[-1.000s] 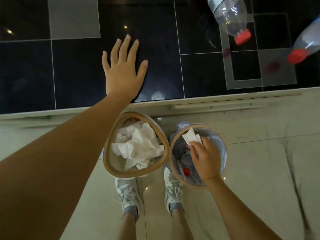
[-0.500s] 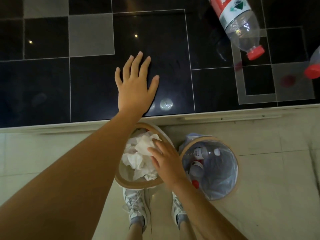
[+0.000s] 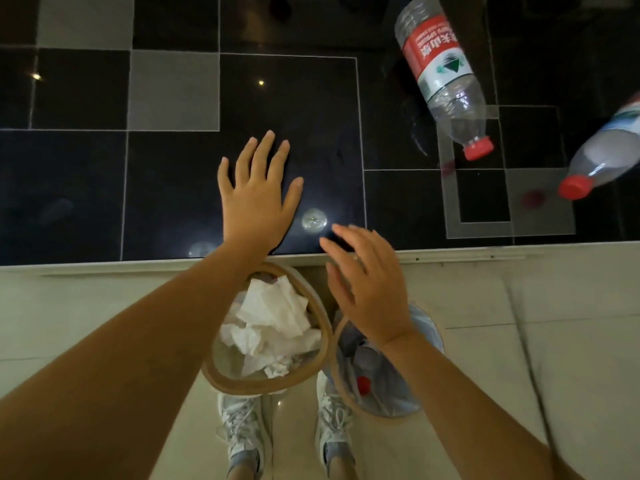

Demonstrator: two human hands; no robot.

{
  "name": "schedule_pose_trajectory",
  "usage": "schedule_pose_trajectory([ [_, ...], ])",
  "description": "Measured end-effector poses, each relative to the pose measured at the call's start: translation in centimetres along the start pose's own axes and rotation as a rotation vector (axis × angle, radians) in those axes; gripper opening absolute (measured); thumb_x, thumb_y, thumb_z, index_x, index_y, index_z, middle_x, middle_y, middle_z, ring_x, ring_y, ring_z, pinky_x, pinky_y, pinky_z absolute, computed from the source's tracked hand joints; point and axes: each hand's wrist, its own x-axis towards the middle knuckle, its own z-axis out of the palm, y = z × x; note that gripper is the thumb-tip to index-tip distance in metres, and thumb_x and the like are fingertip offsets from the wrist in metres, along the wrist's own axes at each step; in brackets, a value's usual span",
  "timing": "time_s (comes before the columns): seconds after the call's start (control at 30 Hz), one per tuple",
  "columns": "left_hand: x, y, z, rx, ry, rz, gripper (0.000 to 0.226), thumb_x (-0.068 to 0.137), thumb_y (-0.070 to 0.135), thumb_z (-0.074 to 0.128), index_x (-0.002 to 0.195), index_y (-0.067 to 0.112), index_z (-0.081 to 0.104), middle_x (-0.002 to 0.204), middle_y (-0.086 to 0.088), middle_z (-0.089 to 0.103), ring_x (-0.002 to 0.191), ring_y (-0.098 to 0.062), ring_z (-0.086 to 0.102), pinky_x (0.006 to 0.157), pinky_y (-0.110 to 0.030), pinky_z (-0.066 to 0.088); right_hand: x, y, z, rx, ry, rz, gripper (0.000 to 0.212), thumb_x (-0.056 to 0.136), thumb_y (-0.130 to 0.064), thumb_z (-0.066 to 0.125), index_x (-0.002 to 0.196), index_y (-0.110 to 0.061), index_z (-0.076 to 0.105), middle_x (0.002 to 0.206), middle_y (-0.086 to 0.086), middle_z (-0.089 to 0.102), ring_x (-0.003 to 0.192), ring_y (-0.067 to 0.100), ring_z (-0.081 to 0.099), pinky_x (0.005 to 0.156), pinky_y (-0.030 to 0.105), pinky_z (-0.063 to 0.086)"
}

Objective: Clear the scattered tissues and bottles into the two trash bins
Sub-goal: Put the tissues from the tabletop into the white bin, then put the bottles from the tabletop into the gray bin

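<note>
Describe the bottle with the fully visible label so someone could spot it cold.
Start at the dark tiled tabletop and look to its far right. Two capped clear bottles lie there; the bottle wanted is the inner one, wholly in frame. Its red-and-white label faces up, whereas the second bottle is cut off by the frame edge.

**Lighting and Image Quality: Head View**

Illumination is moderate and warm. The glossy black tiled tabletop [image 3: 173, 188] mirrors overhead lamps as small bright spots, with one larger glare patch beside the left hand [image 3: 258, 199]. The open right hand [image 3: 367, 289] is motion-blurred, fingertips smeared. The clear plastic bottle with red label [image 3: 441, 74] is sharp. Wide-angle distortion bends straight lines toward the edges. The pale floor [image 3: 554, 341] is evenly lit, with soft shadows.
</note>
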Motion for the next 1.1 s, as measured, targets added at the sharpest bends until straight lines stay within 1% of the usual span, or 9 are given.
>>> schedule_pose_trajectory([
  [0.17, 1.1, 2.6, -0.7, -0.055, 0.013, -0.029, 0.052, 0.098, 0.040, 0.040, 0.145, 0.019, 0.034, 0.155, -0.003, 0.026, 0.142, -0.023, 0.023, 0.114, -0.056, 0.009, 3.8, 5.3, -3.7, -0.146, 0.059, 0.043, 0.033, 0.092, -0.015, 0.058, 0.124, -0.010, 0.061, 0.132, 0.014, 0.055, 0.122, 0.030, 0.051, 0.102, 0.048, 0.039],
  [0.3, 4.7, 7.9, -1.9, -0.106, -0.001, 0.220, 0.064, 0.091, 0.030, 0.053, 0.148, 0.023, 0.024, 0.157, 0.000, 0.019, 0.143, -0.018, 0.018, 0.114, -0.054, 0.010, 4.8, 8.8, -5.9, -0.245, 0.061, 0.094, 0.033, 0.093, -0.016, 0.055, 0.125, -0.009, 0.060, 0.133, 0.014, 0.054, 0.121, 0.031, 0.052, 0.098, 0.048, 0.042],
  [0.5, 12.5, 14.9, -3.4, 0.106, -0.036, 0.629, 0.086, 0.086, 0.017, 0.059, 0.152, 0.025, 0.005, 0.160, -0.004, 0.007, 0.147, -0.024, 0.006, 0.116, -0.048, 0.010, 4.6, 13.5, -9.9, -0.324, 0.006, 0.147, 0.041, 0.091, -0.017, 0.056, 0.132, -0.012, 0.052, 0.139, 0.014, 0.048, 0.127, 0.030, 0.046, 0.104, 0.050, 0.037],
  [0.63, 16.3, 17.5, -4.0, 0.440, -0.085, 0.709, 0.092, 0.087, 0.016, 0.059, 0.151, 0.026, -0.007, 0.160, -0.005, -0.005, 0.147, -0.026, -0.006, 0.117, -0.048, 0.006, 4.9, 16.7, -12.5, -0.371, -0.041, 0.125, 0.046, 0.088, -0.014, 0.059, 0.134, -0.013, 0.052, 0.140, 0.014, 0.048, 0.128, 0.029, 0.044, 0.106, 0.049, 0.036],
  [0.73, 17.2, 19.1, -4.2, 0.534, -0.158, 0.680, 0.081, 0.086, 0.028, 0.062, 0.150, 0.027, 0.013, 0.155, -0.007, 0.019, 0.143, -0.030, 0.014, 0.114, -0.047, 0.016, 4.7, 18.6, -14.0, -0.386, -0.049, 0.126, 0.049, 0.085, -0.011, 0.062, 0.132, -0.013, 0.051, 0.139, 0.014, 0.048, 0.127, 0.030, 0.045, 0.104, 0.049, 0.039],
  [0.83, 16.1, 21.4, -3.9, 0.444, -0.215, 0.578, 0.077, 0.076, 0.059, 0.065, 0.140, 0.026, 0.037, 0.137, -0.007, 0.038, 0.127, -0.030, 0.032, 0.104, -0.044, 0.028, 4.0, 20.0, -15.2, -0.401, -0.069, 0.136, 0.051, 0.083, -0.010, 0.061, 0.133, -0.013, 0.050, 0.139, 0.015, 0.048, 0.127, 0.031, 0.045, 0.104, 0.050, 0.039],
  [0.9, 14.8, 23.1, -3.6, 0.368, -0.298, 0.462, 0.080, 0.071, 0.076, 0.055, 0.128, 0.020, 0.050, 0.125, -0.006, 0.049, 0.118, -0.028, 0.043, 0.096, -0.043, 0.033, 3.5, 20.9, -15.9, -0.414, -0.078, 0.151, 0.052, 0.081, -0.010, 0.060, 0.132, -0.013, 0.051, 0.139, 0.014, 0.048, 0.126, 0.030, 0.045, 0.103, 0.049, 0.040],
  [1.0, 13.3, 25.1, -3.0, 0.037, -0.470, 0.146, 0.076, 0.070, 0.082, 0.049, 0.112, 0.019, 0.058, 0.102, -0.004, 0.058, 0.097, -0.026, 0.058, 0.074, -0.035, 0.040, 3.1, 22.5, -17.1, -0.456, -0.087, 0.171, 0.059, 0.075, -0.008, 0.068, 0.131, -0.013, 0.052, 0.137, 0.014, 0.050, 0.124, 0.030, 0.045, 0.101, 0.046, 0.040],
  [1.1, 12.6, 26.1, -1.9, -0.286, -0.505, -0.075, 0.067, 0.070, 0.080, 0.051, 0.100, 0.021, 0.057, 0.091, 0.000, 0.061, 0.083, -0.022, 0.059, 0.068, -0.031, 0.042, 3.2, 24.6, -18.5, -0.536, -0.148, 0.213, 0.069, 0.066, -0.006, 0.079, 0.130, -0.012, 0.053, 0.135, 0.016, 0.051, 0.121, 0.034, 0.049, 0.098, 0.048, 0.042],
])
